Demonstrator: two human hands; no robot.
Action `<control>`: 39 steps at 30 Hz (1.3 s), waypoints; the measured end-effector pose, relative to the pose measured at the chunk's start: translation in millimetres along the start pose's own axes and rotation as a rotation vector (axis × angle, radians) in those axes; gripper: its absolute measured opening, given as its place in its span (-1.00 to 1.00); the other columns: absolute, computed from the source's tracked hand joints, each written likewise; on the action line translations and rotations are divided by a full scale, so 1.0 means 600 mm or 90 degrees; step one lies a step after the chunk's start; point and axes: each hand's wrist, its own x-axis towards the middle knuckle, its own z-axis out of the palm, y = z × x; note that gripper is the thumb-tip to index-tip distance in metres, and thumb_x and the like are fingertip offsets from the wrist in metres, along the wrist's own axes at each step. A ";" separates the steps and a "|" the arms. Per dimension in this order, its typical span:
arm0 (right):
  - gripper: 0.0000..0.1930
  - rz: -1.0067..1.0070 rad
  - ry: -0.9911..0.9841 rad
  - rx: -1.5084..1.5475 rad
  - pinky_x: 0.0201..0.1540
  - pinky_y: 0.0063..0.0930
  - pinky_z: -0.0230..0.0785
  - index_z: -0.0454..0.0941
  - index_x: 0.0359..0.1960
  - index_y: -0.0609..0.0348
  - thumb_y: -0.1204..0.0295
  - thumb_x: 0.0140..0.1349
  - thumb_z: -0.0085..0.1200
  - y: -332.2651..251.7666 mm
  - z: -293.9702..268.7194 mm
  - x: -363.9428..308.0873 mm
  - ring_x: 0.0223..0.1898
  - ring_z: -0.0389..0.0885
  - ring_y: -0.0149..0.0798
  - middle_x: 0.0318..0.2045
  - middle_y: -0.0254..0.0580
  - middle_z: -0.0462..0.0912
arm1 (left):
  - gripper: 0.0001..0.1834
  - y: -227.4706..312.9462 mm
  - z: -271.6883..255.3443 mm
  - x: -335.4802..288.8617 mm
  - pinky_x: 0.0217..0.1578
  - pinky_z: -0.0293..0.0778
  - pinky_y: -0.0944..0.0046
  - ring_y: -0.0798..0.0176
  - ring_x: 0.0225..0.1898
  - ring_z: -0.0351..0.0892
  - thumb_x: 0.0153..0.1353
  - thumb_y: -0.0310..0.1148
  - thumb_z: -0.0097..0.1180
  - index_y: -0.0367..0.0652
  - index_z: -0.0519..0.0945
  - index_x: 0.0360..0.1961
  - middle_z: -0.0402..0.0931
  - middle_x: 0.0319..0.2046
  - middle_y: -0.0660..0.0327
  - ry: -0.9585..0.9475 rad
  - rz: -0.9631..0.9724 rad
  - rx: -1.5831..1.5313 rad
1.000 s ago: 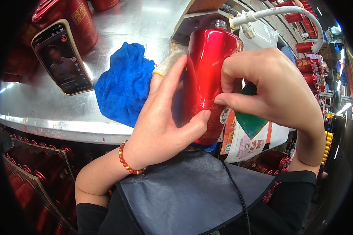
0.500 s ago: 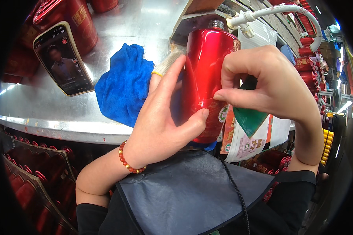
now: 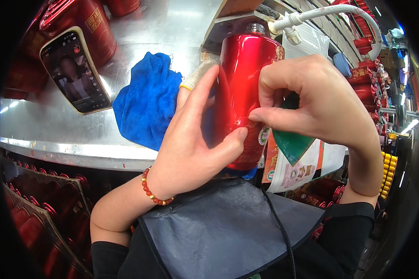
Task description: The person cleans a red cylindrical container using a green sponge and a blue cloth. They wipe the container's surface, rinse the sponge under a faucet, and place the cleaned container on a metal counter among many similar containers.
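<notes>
A shiny red bottle [image 3: 239, 79] with a bare threaded neck lies with its neck away from me. My left hand [image 3: 195, 135] steadies it, fingers along its left side and thumb on its front face. A pale finger cot with a yellow rim [image 3: 202, 74] covers one left finger. My right hand [image 3: 307, 102] is closed with thumb and forefinger pinched at the bottle's right front, the thumb tip at its surface. From under that hand juts a green, flat, pointed scraper [image 3: 293, 146]. A small round white label [image 3: 264, 135] shows on the bottle's lower right.
Left of my hand, a crumpled blue cloth [image 3: 146, 100] lies on the metal table [image 3: 79, 144]. A phone [image 3: 74, 69] leans on a red container [image 3: 95, 28]. Printed sheets [image 3: 293, 174] lie to the right, below a white pipe [image 3: 330, 11]. Racks of red bottles [image 3: 46, 200] stand lower left.
My right hand has shifted slightly left over the bottle, and the green scraper has turned a little with it. My left hand stays in place. The phone's picture has changed.
</notes>
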 end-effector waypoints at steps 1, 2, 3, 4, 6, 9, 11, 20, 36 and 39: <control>-0.80 0.000 0.000 0.004 -0.41 -0.40 0.43 0.56 -0.49 0.23 0.47 0.04 0.39 0.001 0.000 0.000 -0.52 0.62 -0.16 -0.58 -0.19 0.61 | -0.06 0.000 0.000 0.000 0.47 0.12 0.04 0.11 0.52 0.09 0.23 -0.54 0.28 -0.30 0.04 0.55 0.03 0.48 0.02 0.000 0.000 0.001; -0.80 0.000 -0.002 -0.001 -0.41 -0.40 0.43 0.56 -0.49 0.23 0.47 0.05 0.39 0.001 0.000 0.001 -0.52 0.62 -0.16 -0.58 -0.19 0.61 | -0.06 0.000 -0.001 0.000 0.47 0.12 0.04 0.11 0.51 0.09 0.23 -0.54 0.28 -0.30 0.04 0.55 0.03 0.48 0.02 0.000 0.001 0.001; -0.80 0.000 -0.005 -0.006 -0.41 -0.40 0.43 0.56 -0.49 0.22 0.47 0.05 0.39 0.000 -0.001 0.002 -0.52 0.62 -0.16 -0.58 -0.18 0.61 | -0.06 0.000 -0.001 0.000 0.47 0.12 0.04 0.11 0.51 0.09 0.23 -0.54 0.29 -0.29 0.04 0.55 0.03 0.48 0.02 0.000 0.003 0.002; -0.80 0.001 -0.007 -0.010 -0.41 -0.40 0.43 0.56 -0.49 0.22 0.47 0.05 0.39 0.000 -0.001 0.002 -0.52 0.62 -0.16 -0.58 -0.18 0.61 | -0.06 -0.001 -0.001 0.000 0.47 0.12 0.04 0.11 0.52 0.09 0.22 -0.54 0.29 -0.29 0.04 0.55 0.03 0.48 0.03 0.001 0.004 0.003; -0.80 0.000 -0.010 -0.011 -0.41 -0.41 0.43 0.56 -0.49 0.23 0.47 0.05 0.39 -0.001 -0.002 0.003 -0.52 0.62 -0.16 -0.58 -0.18 0.62 | -0.06 -0.001 -0.001 0.000 0.47 0.12 0.04 0.11 0.52 0.09 0.22 -0.54 0.29 -0.29 0.04 0.55 0.03 0.48 0.03 0.001 0.007 0.003; -0.80 -0.001 -0.012 -0.017 -0.40 -0.40 0.43 0.56 -0.49 0.23 0.47 0.05 0.39 -0.002 -0.004 0.002 -0.52 0.62 -0.15 -0.58 -0.18 0.62 | -0.06 -0.002 -0.001 0.000 0.46 0.12 0.04 0.11 0.52 0.09 0.22 -0.55 0.28 -0.29 0.04 0.55 0.03 0.48 0.03 0.001 0.008 0.002; -0.80 -0.004 -0.008 -0.022 -0.40 -0.39 0.43 0.56 -0.49 0.23 0.46 0.05 0.38 -0.003 -0.003 0.002 -0.51 0.62 -0.14 -0.58 -0.18 0.62 | -0.06 -0.001 -0.001 0.000 0.46 0.12 0.04 0.11 0.52 0.09 0.22 -0.55 0.28 -0.29 0.04 0.55 0.03 0.48 0.03 0.003 0.006 0.000; -0.81 -0.023 0.023 -0.026 -0.41 -0.35 0.42 0.55 -0.48 0.25 0.48 0.05 0.37 -0.005 0.004 -0.001 -0.50 0.60 -0.06 -0.57 -0.11 0.60 | -0.07 -0.002 0.000 -0.001 0.46 0.14 0.04 0.11 0.51 0.10 0.23 -0.54 0.29 -0.29 0.05 0.55 0.04 0.48 0.02 0.002 0.011 0.008; -0.83 0.119 0.074 0.278 -0.34 -0.68 0.36 0.59 -0.37 0.26 0.46 0.27 0.32 0.013 -0.026 -0.033 -0.40 0.56 -0.60 -0.46 -0.40 0.59 | -0.09 0.016 0.010 0.016 0.41 0.22 0.07 0.11 0.44 0.22 0.25 -0.43 0.34 -0.34 0.09 0.52 0.11 0.43 0.01 0.042 -0.066 -0.029; -0.84 0.146 0.118 0.260 -0.31 -0.68 0.34 0.60 -0.33 0.26 0.43 0.35 0.25 0.022 -0.028 -0.050 -0.39 0.55 -0.58 -0.44 -0.39 0.58 | -0.10 0.013 0.015 0.018 0.38 0.28 0.10 0.10 0.39 0.31 0.27 -0.41 0.35 -0.36 0.09 0.51 0.18 0.40 0.00 0.053 -0.074 -0.037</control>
